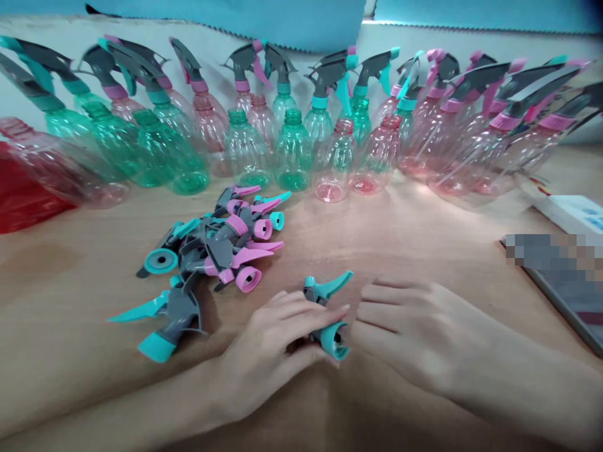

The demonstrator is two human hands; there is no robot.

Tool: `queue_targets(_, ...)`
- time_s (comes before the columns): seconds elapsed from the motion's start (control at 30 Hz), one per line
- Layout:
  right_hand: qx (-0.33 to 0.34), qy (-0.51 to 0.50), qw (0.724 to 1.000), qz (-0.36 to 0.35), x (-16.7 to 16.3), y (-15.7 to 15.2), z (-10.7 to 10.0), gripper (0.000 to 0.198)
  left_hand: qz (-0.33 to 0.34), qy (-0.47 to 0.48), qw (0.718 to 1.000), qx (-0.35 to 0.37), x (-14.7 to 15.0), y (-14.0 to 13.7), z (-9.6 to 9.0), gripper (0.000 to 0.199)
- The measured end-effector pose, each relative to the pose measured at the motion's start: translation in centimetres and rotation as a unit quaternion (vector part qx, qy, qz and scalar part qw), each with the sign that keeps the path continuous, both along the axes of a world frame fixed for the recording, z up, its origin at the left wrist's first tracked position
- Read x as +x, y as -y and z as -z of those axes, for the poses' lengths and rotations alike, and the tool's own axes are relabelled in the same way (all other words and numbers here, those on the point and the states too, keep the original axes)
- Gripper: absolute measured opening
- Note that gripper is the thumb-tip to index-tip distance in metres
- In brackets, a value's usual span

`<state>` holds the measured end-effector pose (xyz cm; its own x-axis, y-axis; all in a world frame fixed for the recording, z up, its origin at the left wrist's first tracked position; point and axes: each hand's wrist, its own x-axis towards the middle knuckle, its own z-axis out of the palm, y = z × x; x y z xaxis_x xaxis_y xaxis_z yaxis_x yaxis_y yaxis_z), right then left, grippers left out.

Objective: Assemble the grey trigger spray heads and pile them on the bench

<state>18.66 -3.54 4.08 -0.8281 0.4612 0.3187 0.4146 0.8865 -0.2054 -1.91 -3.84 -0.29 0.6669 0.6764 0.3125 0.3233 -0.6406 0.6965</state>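
My left hand [282, 326] is closed around a trigger spray head [328, 340], grey with a turquoise trigger and collar. Its open collar faces right, toward my right hand [409, 326]. That hand is beside the collar with its fingers curled and pressed together. Its fingertips are hidden, so I cannot see what they hold, if anything. Left of my hands lies a loose spray head [176, 314] with a turquoise collar. Behind it is a heap of grey spray heads [221, 245] with pink and turquoise parts.
Several open bottles, such as a green one [293, 154] and a pink one [335, 163], stand across the back. Behind them are bottles with spray heads fitted [320, 119]. A red bag [28, 194] is at the left, a dark phone-like device [560, 295] at the right.
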Motion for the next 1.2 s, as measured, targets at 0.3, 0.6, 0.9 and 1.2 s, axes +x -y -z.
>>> queue_targets(0.3, -0.185, -0.035, 0.979, 0.072, 0.7, 0.1, 0.3, 0.015, 0.005, 0.004, 0.998, -0.063, -0.1, -0.1, -0.1, 0.036)
queue_targets(0.6, -0.411, -0.219, 0.866, 0.185, -1.1, 1.1, 2.0, 0.028, -0.036, 0.025, 0.999, -0.027, 0.1, 0.0, -0.2, 0.038)
queue_targets(0.9, -0.379, -0.237, 0.875, 0.185, -1.8, 2.1, 2.1, 0.031, -0.036, 0.015, 0.998, 0.058, -0.1, 0.2, 0.3, 0.032)
queue_targets(1.2, -0.189, -0.157, 0.943, 0.224, -2.1, 2.4, 2.0, 0.025, -0.062, -0.033, 0.994, 0.081, 0.2, 0.5, -0.1, 0.027)
